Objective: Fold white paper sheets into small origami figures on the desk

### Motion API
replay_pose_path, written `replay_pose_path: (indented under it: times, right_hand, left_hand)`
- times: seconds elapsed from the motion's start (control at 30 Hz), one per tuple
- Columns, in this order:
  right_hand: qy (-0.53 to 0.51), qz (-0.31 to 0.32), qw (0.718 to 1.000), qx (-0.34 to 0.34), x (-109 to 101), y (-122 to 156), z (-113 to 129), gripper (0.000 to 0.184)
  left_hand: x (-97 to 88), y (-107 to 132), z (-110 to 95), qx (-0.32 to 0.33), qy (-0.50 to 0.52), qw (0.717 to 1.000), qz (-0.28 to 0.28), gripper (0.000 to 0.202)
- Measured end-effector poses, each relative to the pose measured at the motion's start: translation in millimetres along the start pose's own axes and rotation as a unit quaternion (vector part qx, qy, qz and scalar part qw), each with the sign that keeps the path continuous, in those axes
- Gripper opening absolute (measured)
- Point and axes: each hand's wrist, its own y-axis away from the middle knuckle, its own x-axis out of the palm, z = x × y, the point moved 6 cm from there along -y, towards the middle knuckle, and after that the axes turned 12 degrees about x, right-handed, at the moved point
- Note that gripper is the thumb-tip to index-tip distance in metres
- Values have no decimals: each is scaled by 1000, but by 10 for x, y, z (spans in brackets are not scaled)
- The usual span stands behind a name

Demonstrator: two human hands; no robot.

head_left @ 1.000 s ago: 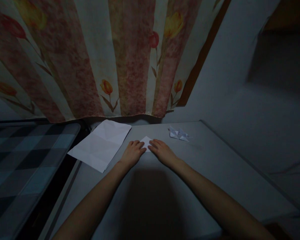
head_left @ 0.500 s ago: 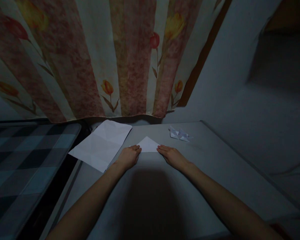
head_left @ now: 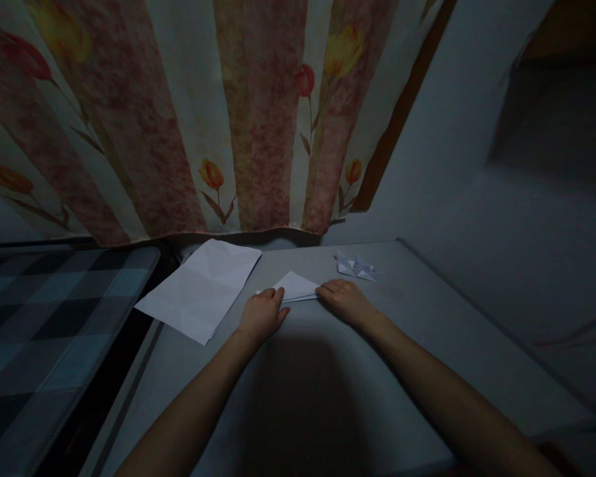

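Note:
A white sheet of paper folded into a triangle lies in front of me on the table, its point facing away. Its near edge is slightly parted, showing layers. My left hand rests on the left corner, fingers laid over the paper and thumb held apart below the edge. At the right corner my right hand has its fingers together, closed on the paper; its thumb is hidden.
Larger creased white paper lies to the left on the grey table. A small folded white paper shape sits at the back right. Left of the table is a checked mattress; a flowered curtain hangs behind.
My left thumb has moved away from the fingers. The right hand has shifted slightly right, and the triangle's near edge has parted and tilted.

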Motion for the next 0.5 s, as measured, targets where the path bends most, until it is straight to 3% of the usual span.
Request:
replay_pose_path:
  times: [0.2, 0.33, 0.43, 0.5]
  right_hand:
    - [-30, -111, 993, -16, -420, -85, 36, 16]
    - [-109, -196, 974, -29, -678, -120, 102, 20]
    - [-245, -316, 912, 93, -762, -56, 42, 32]
    - [-363, -331, 853, 177, -641, -19, 40, 37]
  left_hand:
    - [-18, -37, -56, 2, -27, 999, -22, 45]
    - [-19, -41, -31, -13, 46, 998, -31, 37]
    - [-94, -18, 25, -53, 170, 977, -120, 38]
    - [-123, -3, 50, -67, 274, 943, -178, 40]
